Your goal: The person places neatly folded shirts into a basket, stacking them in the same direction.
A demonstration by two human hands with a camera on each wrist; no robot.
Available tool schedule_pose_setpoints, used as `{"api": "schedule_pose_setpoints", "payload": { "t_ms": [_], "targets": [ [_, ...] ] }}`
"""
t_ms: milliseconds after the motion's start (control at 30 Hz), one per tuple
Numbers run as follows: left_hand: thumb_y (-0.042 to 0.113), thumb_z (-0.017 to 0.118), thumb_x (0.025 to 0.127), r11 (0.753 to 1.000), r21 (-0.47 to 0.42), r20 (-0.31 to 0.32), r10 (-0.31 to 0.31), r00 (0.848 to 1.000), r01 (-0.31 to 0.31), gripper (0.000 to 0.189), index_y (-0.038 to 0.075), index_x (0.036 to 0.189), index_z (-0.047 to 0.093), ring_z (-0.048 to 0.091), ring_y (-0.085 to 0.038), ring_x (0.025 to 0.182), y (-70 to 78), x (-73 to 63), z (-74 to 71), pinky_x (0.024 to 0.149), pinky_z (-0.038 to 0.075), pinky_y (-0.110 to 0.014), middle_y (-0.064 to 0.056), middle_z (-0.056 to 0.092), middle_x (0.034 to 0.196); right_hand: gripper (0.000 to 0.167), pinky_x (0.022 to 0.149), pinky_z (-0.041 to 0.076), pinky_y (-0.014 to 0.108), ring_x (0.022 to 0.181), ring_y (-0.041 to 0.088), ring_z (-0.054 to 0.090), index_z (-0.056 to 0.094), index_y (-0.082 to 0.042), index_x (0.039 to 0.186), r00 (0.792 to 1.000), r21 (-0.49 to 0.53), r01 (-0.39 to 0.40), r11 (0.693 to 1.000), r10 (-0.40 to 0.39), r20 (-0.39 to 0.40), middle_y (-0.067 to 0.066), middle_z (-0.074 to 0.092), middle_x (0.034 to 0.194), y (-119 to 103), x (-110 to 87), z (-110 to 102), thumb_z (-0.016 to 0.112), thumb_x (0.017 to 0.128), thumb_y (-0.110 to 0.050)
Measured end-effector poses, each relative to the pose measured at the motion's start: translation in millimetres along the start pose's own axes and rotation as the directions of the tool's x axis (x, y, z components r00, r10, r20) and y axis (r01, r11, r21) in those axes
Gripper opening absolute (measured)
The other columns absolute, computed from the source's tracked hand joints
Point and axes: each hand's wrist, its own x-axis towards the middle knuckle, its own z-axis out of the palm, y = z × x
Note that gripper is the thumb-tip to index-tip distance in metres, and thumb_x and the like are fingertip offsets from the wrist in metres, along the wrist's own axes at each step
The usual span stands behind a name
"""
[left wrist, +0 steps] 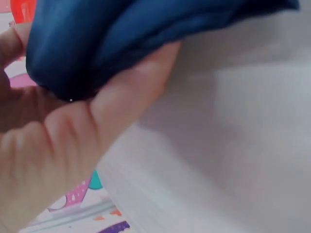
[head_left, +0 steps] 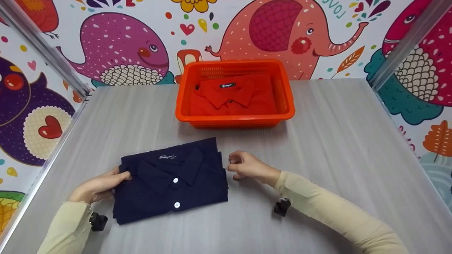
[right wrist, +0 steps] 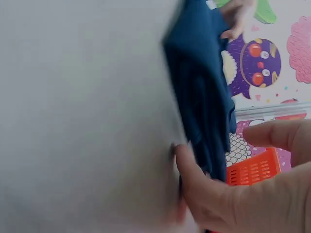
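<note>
A folded navy blue shirt [head_left: 152,194] with a collar and white buttons lies on the table, slightly turned. At its left edge my left hand [head_left: 100,185] grips the folded layers, thumb on top and the other fingers underneath. The left wrist view shows the navy cloth [left wrist: 112,43] between thumb and fingers. My right hand [head_left: 252,166] is beside the shirt's right edge, fingers loosely bent and holding nothing. Seen from the right wrist, its fingers [right wrist: 192,170] are spread near the layered edge of the shirt [right wrist: 199,92]; whether one touches the cloth is unclear.
An orange plastic basket [head_left: 235,120] stands behind the navy shirt, near the back wall. Inside it lies a folded red shirt [head_left: 229,95]. The pale grey table [head_left: 328,141] is bordered by cartoon-printed walls [head_left: 127,53] and metal posts [head_left: 402,46].
</note>
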Motion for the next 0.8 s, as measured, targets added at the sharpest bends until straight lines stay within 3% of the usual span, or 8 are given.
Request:
{"api": "schedule_pose_setpoints", "payload": {
  "t_ms": [167, 300, 433, 600, 700, 800],
  "targets": [
    [0.017, 0.043, 0.097, 1.000, -0.023, 0.034, -0.005, 0.999, 0.006, 0.065, -0.004, 0.139, -0.001, 0.051, -0.029, 0.108, 4.6, 2.5, 7.5, 0.088, 0.048, -0.051, -0.032, 0.026, 0.137, 0.066, 0.080, 0.054, 0.036, 0.094, 0.024, 0.056, 0.029, 0.016, 0.137, 0.997, 0.169, -0.077, 0.983, 0.074, 0.027, 0.022, 0.046, 0.119, 0, -0.2, 7, 0.063, 0.083, -0.002],
    [0.018, 0.043, 0.097, 1.000, -0.018, 0.039, -0.014, 0.999, 0.015, 0.074, -0.004, 0.143, -0.010, 0.047, -0.033, 0.112, 7.5, 4.9, 10.7, 0.089, 0.047, -0.051, -0.036, 0.014, 0.142, 0.075, 0.072, 0.050, 0.028, 0.074, 0.015, 0.051, 0.025, 0.017, 0.139, 0.994, 0.182, -0.105, 0.978, 0.097, 0.051, 0.009, 0.050, 0.091, 1, 0.1, 9, 0.067, 0.082, -0.006],
    [0.017, 0.044, 0.096, 0.999, -0.023, 0.029, -0.023, 0.999, 0.024, 0.071, -0.002, 0.142, -0.005, 0.048, -0.032, 0.110, 8.9, 6.9, 15.4, 0.085, 0.049, -0.049, -0.035, 0.015, 0.141, 0.065, 0.065, 0.044, 0.026, 0.067, 0.014, 0.046, 0.034, 0.014, 0.132, 0.989, 0.177, -0.136, 0.975, 0.123, 0.080, 0.003, 0.047, 0.074, 1, 0.0, 13, 0.069, 0.081, -0.009],
    [0.016, 0.047, 0.094, 1.000, -0.019, 0.047, -0.023, 0.999, 0.023, 0.072, -0.003, 0.141, -0.004, 0.045, -0.036, 0.114, 12.5, 9.1, 23.7, 0.083, 0.050, -0.051, -0.036, 0.011, 0.143, 0.048, 0.073, 0.049, 0.028, 0.077, 0.015, 0.058, 0.045, 0.005, 0.118, 0.982, 0.180, -0.172, 0.969, 0.154, 0.106, 0.006, 0.061, 0.089, 2, -1.7, 18, 0.072, 0.081, -0.012],
    [0.016, 0.049, 0.093, 1.000, -0.007, 0.060, -0.028, 0.998, 0.029, 0.084, -0.003, 0.145, -0.014, 0.040, -0.042, 0.120, 16.1, 9.5, 29.5, 0.085, 0.048, -0.054, -0.038, 0.002, 0.146, 0.059, 0.090, 0.046, 0.034, 0.099, 0.020, 0.060, 0.044, 0.006, 0.128, 0.990, 0.128, -0.124, 0.984, 0.114, 0.082, 0.011, 0.063, 0.112, 4, -3.6, 20, 0.072, 0.080, -0.012],
    [0.019, 0.052, 0.093, 0.999, 0.031, 0.070, -0.033, 0.997, 0.031, 0.098, -0.004, 0.141, -0.030, 0.032, -0.045, 0.126, 19.9, 9.3, 34.1, 0.088, 0.046, -0.057, -0.041, -0.014, 0.146, 0.075, 0.104, 0.035, 0.039, 0.120, 0.027, 0.050, 0.034, 0.005, 0.142, 0.998, 0.068, -0.042, 0.997, 0.039, 0.045, 0.016, 0.054, 0.132, 5, -7.0, 20, 0.071, 0.078, -0.007]
  ]
}}
